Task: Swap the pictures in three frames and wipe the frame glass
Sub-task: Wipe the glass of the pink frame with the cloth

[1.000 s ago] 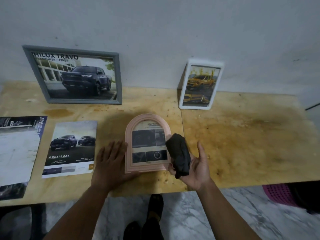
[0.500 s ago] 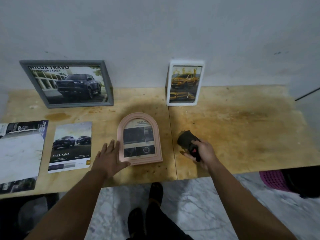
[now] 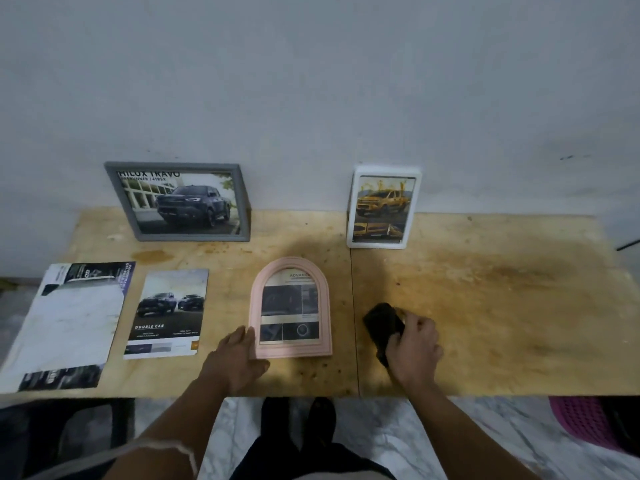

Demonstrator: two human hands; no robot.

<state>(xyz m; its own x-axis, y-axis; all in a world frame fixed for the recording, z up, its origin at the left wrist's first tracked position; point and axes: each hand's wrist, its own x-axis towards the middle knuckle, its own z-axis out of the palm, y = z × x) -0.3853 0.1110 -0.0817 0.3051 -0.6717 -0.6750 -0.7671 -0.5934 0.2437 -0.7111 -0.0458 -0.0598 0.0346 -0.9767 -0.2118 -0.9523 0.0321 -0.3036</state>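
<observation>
Left hand (image 3: 239, 358) touches pink arched frame (image 3: 290, 308); right hand (image 3: 414, 348) grips dark cloth (image 3: 382, 323).

Pink arched frame (image 3: 290, 308), grey frame (image 3: 180, 201), white frame (image 3: 383, 206), black cloth (image 3: 382, 323), stained yellow-brown plywood worktop (image 3: 502, 299), white-veined grey marble floor (image 3: 398, 441).

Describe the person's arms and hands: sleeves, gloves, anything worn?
Both forearms are bare, with no gloves on the left hand or right hand. No watch, rings or bands are visible. A pale sleeve edge shows on the left arm at the bottom of the frame; the right arm shows no sleeve.
</observation>
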